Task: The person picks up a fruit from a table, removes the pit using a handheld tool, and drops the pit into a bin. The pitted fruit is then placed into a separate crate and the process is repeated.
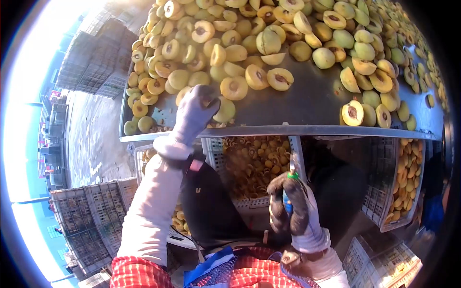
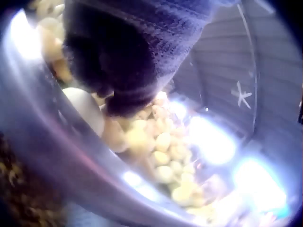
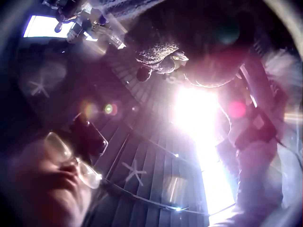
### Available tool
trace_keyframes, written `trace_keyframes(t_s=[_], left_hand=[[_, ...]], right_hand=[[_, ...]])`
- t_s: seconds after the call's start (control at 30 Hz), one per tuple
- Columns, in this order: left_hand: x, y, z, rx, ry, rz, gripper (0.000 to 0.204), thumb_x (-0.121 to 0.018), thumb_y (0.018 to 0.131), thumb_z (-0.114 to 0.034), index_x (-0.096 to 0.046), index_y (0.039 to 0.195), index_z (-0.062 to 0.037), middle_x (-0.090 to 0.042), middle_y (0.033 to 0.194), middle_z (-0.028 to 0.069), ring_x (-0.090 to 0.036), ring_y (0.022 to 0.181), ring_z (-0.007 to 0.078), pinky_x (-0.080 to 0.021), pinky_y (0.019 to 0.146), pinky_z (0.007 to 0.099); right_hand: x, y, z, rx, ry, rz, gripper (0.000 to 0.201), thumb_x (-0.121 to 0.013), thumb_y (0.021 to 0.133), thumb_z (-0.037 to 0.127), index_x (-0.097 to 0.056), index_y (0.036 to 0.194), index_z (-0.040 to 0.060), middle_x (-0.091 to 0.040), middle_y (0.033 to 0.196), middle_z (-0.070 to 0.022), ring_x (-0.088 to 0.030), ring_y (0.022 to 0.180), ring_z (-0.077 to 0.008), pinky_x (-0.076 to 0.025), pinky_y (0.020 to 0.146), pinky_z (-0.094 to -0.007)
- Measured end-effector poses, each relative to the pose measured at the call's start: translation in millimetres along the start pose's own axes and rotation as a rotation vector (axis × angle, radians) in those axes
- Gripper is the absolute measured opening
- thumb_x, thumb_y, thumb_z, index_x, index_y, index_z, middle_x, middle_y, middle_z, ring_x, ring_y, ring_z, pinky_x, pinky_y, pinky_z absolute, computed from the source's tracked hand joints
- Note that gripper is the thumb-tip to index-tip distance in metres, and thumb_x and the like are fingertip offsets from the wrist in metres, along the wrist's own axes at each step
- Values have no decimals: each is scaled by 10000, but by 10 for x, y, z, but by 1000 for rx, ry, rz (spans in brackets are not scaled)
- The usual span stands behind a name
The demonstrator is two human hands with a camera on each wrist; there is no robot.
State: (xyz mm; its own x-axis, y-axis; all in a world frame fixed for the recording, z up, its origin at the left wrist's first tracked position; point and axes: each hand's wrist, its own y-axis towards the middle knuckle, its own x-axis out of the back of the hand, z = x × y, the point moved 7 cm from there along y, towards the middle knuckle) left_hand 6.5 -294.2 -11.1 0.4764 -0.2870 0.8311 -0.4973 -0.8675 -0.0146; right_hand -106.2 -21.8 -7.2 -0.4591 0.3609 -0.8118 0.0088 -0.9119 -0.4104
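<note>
My gloved left hand [image 1: 197, 108] is over the near edge of a metal table [image 1: 307, 103], its fingers bent down among yellow-green halved stone fruit [image 1: 234, 88]. One rounded fruit piece [image 1: 224, 111] lies right beside its fingertips. In the left wrist view the dark-tipped glove [image 2: 128, 52] hangs over the fruit, just inside the metal rim; I cannot tell whether it pinches a piece. Lower down, in front of my body, my gloved right hand [image 1: 290, 204] grips a small hand tool [image 1: 287, 201] with a blue and green handle, its metal tip [image 1: 292, 164] pointing up toward the table.
A raised metal lip [image 1: 269, 130] runs along the table's near side. Below it stand a crate of fruit pieces [image 1: 257, 163] between my legs and another fruit-filled crate [image 1: 406, 180] at the right. Stacked crates [image 1: 89, 221] stand at the left, and a further crate [image 1: 384, 264] at lower right.
</note>
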Motion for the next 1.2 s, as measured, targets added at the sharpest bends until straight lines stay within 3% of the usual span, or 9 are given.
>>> trace_keyframes(t_s=[0.13,0.2,0.3,0.47,0.6,0.77,0.9,1.0,1.2], left_hand=[[-131,-264,-133,-122,278,-115,618,-755,700,-371,-515,1196,-90,-595,1067,136,-607,932,287,-488,786,365],[-161,-180,-333,-90,360,70,647,-755,687,-418,-509,1173,-69,-602,1064,165,-610,944,292,-486,796,379],[-445,23,-334,40,562,427,769,-770,646,-501,-476,1156,-7,-592,1070,170,-590,990,332,-490,805,404],[-442,106,-381,-149,335,421,735,-792,662,-423,-455,1142,19,-598,1025,175,-604,941,270,-483,808,348],[-299,-402,-725,138,-1059,316,509,-668,810,-168,-454,1247,-18,-596,1063,83,-583,917,160,-491,798,257],[-675,-1277,-1117,348,-1632,352,785,-684,738,-381,-375,1295,77,-533,1144,189,-560,1036,273,-464,921,342],[-762,-1503,-1157,365,-1658,223,755,-646,781,-411,-373,1312,51,-516,1151,195,-538,1053,270,-445,947,363],[-714,-1609,-1193,252,-1524,131,658,-598,831,-390,-395,1302,23,-526,1148,167,-543,1041,253,-428,963,352],[-655,-1767,-1210,300,-1278,97,431,-611,885,-298,-499,1190,-16,-583,1056,108,-562,949,151,-463,857,274]], right_hand=[[162,133,-78,115,-276,-85,303,-479,957,285,-516,1004,-12,-535,626,-76,-489,422,-131,-400,367,-236],[121,105,-160,-8,-224,-75,285,-543,939,286,-553,907,3,-501,551,-26,-462,386,-103,-355,346,-230],[301,92,-343,53,-152,-78,259,-568,911,161,-492,1119,26,-572,738,-43,-539,523,-105,-430,419,-229],[529,141,-254,33,-223,-128,285,-565,916,163,-484,1153,28,-589,812,-73,-562,565,-127,-452,444,-236],[528,167,-98,200,-610,-203,234,-560,914,165,-536,1066,-11,-587,819,-112,-577,643,-203,-452,549,-287],[88,-36,135,605,-926,-168,216,-566,875,92,-536,1062,-12,-587,821,-168,-583,726,-345,-460,625,-353],[-74,-310,57,1167,-1685,-191,260,-606,846,143,-522,1044,-4,-569,822,-200,-593,738,-360,-458,630,-409],[16,-281,49,793,-1315,-256,298,-594,855,144,-498,1094,-6,-580,828,-197,-599,744,-351,-463,644,-419],[178,-381,-289,659,-1230,-272,351,-539,893,184,-467,1171,-17,-587,911,-194,-601,758,-360,-481,669,-409]])
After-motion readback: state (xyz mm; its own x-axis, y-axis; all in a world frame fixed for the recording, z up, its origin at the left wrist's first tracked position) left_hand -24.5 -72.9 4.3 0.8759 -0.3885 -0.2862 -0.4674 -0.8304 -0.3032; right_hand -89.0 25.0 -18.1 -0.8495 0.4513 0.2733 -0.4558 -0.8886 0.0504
